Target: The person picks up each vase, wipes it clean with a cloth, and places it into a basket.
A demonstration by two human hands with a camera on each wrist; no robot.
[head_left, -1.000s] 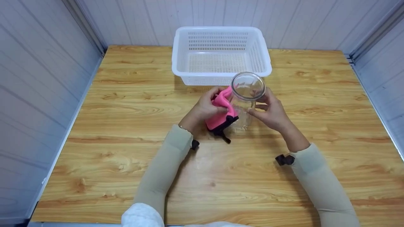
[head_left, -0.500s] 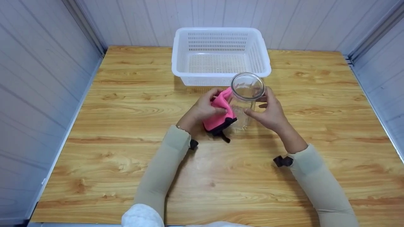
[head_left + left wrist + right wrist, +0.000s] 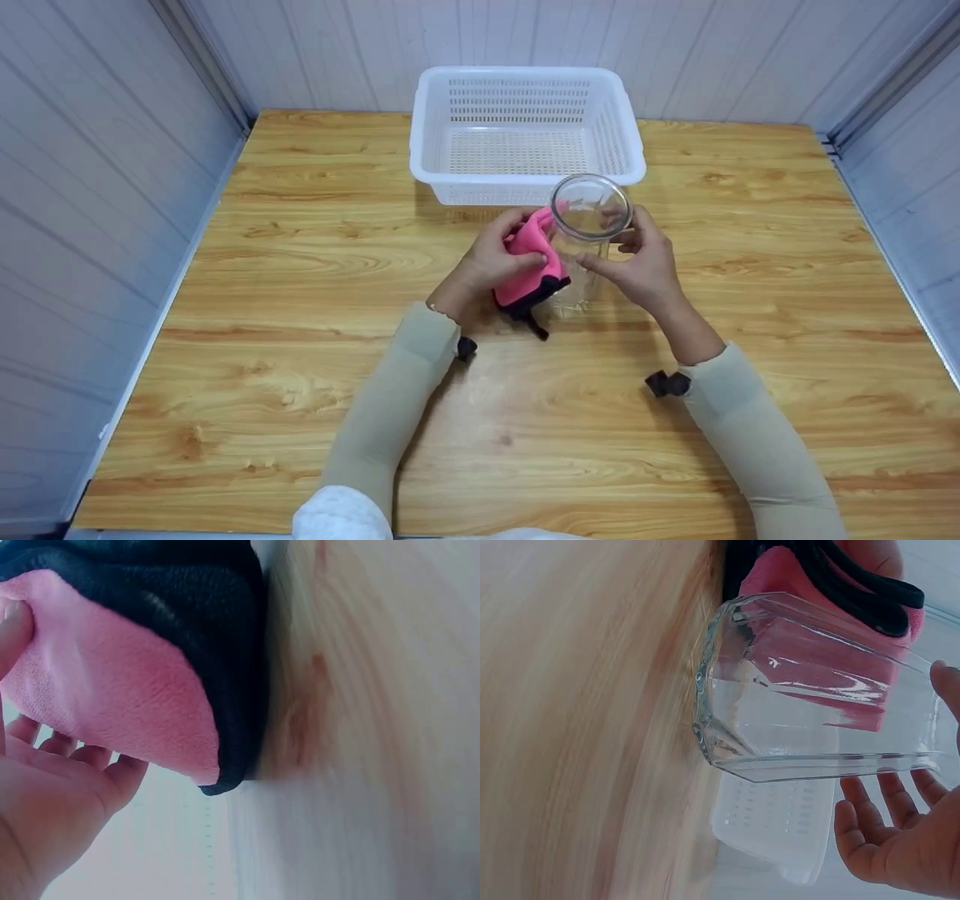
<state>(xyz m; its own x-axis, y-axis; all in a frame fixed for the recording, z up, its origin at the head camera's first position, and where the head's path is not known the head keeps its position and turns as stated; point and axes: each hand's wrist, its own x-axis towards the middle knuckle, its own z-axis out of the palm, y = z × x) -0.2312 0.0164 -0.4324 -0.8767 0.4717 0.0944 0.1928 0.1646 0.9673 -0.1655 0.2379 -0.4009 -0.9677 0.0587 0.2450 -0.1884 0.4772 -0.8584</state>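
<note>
In the head view a tall clear glass jar point(image 3: 574, 259) stands upright, its wide mouth uppermost. My right hand point(image 3: 646, 262) grips it from the right, thumb on the near side; in the right wrist view the jar point(image 3: 802, 697) shows a faceted body, its base at the tabletop. My left hand point(image 3: 491, 255) holds a folded pink cloth point(image 3: 523, 289) with black edging, pinched between thumb and fingers. The cloth lies against the jar's left side. In the left wrist view the plush cloth point(image 3: 135, 675) hangs down, hiding the jar.
Just behind the jar stands a white perforated plastic basket point(image 3: 525, 180), with nothing seen inside. The wooden table point(image 3: 300, 420) runs up to pale panel walls at the back and both sides.
My right hand has shifted slightly leftward around the jar, its thumb sliding further across the glass. The jar and the cloth stay nearly in place.
</note>
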